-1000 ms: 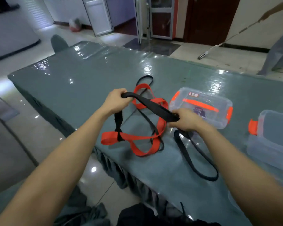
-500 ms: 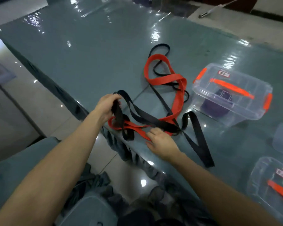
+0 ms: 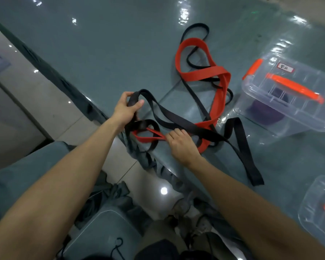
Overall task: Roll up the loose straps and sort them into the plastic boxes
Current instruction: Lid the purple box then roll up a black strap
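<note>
The wide black strap (image 3: 250,166) lies at the centre of the frame, running from the table's near edge toward the lower right. A second ago it was lifted and stretched between both hands; since then the right hand has let go of it. The left hand (image 3: 127,109) keeps its grip, fingers and thumb curled round a loop of the black strap at the table's edge. The right hand (image 3: 182,143) now has its fingertips pinched on the near loop of the red strap (image 3: 201,73), which is threaded through the black one just below the left hand. That looks like a switch from pulling to untangling: the black strap has to come free of the red before it can be rolled, and no rolling has begun. The red strap runs up to the upper middle of the frame, crossing a thin black strap (image 3: 197,25) that loops beyond it. At right of centre stands a clear plastic box (image 3: 304,102), lid shut, with an orange handle, an unreadable label and a purple roll (image 3: 265,111) inside. A second clear box (image 3: 315,203) shows at the lower right edge; I cannot tell its contents. Everything rests on the glossy teal table (image 3: 101,44).
</note>
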Motion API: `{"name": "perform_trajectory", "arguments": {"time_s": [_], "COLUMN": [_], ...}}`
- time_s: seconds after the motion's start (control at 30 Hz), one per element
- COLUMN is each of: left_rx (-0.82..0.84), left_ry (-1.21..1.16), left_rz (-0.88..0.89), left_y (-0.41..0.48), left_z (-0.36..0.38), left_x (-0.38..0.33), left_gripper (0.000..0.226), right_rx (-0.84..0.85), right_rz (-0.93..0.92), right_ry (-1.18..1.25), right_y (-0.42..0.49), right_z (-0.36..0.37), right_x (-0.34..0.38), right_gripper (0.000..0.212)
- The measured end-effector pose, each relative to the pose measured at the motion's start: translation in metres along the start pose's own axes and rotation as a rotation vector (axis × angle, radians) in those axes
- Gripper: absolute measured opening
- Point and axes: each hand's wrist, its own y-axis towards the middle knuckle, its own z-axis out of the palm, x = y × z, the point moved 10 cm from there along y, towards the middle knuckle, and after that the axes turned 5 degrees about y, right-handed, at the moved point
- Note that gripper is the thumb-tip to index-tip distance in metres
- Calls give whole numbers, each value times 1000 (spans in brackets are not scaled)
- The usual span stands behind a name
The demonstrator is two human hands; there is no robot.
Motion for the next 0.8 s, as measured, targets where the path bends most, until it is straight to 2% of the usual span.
{"name": "perform_trajectory", "arguments": {"time_s": [0.1, 0.23, 0.37, 0.43, 0.53, 0.6, 0.67, 0.7, 0.73, 0.77, 0.8], "left_rx": [-38, -40, -46, -69, -60, -38, 24, 63, 99, 131, 158], "left_ry": [187, 384, 353, 278, 198, 186, 229, 262, 301, 343, 385], "left_rz": [93, 176, 209, 230, 343, 443, 530, 573, 613, 648, 676], "left_y": [7, 10, 11, 15, 19, 15, 6, 1, -5, -11, -18], "left_z": [-3, 5, 14, 15, 21, 33, 55, 67, 79, 89, 98], "left_x": [-1, 6, -6, -37, -111, -163, -203, -218, -229, -237, -243], "left_gripper": [44, 42, 42, 41, 34, 30, 31, 33, 36, 40, 42], "right_rx": [-180, -476, -656, -630, -416, -176, 178, 286, 266, 108, -133], "right_rz": [25, 188, 268, 195, 40, 35, 168, 209, 219, 223, 231], "right_ry": [55, 194, 334, 220, -15, -52, -87, -116, -86, -5, 73], "right_y": [-17, -44, -62, -64, -60, -54, -53, -59, -62, -64, -71], "right_z": [-43, -113, -164, -170, -140, -99, -52, -39, -38, -54, -79], "right_x": [-16, -59, -99, -98, -73, -66, -74, -76, -75, -74, -78], "right_gripper": [25, 19, 19, 24, 26, 25, 40, 48, 48, 40, 32]}}
